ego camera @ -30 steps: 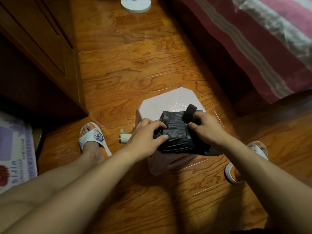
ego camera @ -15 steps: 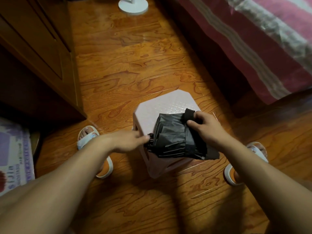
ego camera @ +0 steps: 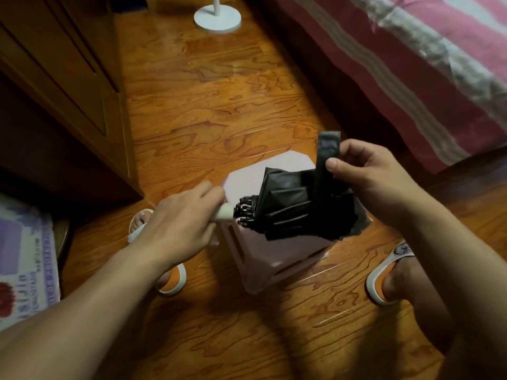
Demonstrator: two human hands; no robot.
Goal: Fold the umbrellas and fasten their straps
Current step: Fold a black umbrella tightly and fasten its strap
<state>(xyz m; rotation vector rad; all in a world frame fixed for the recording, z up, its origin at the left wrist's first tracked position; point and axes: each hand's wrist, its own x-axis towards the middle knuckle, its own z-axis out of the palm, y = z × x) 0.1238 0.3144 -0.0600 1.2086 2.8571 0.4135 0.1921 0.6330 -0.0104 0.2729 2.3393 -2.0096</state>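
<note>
A black folded umbrella [ego camera: 299, 208] lies across the top of a pale pink stool [ego camera: 247, 179]. Its white handle [ego camera: 225, 212] points left. My left hand [ego camera: 181, 223] grips that handle, fingers curled round it. My right hand [ego camera: 367, 176] pinches the umbrella's black strap [ego camera: 326, 152] between thumb and fingers and holds it up above the bundled canopy. The strap's free end stands upright, apart from the fabric. The canopy folds are loosely gathered, with the rib tips bunched near the handle.
The stool stands on a wooden floor between my two feet in white slippers [ego camera: 170, 281] [ego camera: 384, 278]. A wooden cabinet [ego camera: 63, 86] is at the left, a striped bed [ego camera: 411, 72] at the right, a white round stand base [ego camera: 218, 17] far ahead, a mat [ego camera: 24, 259] at the left edge.
My left hand moved from the canopy to the handle and took hold of it. My right hand lifted the strap up off the bundle. The umbrella shifted slightly on the stool.
</note>
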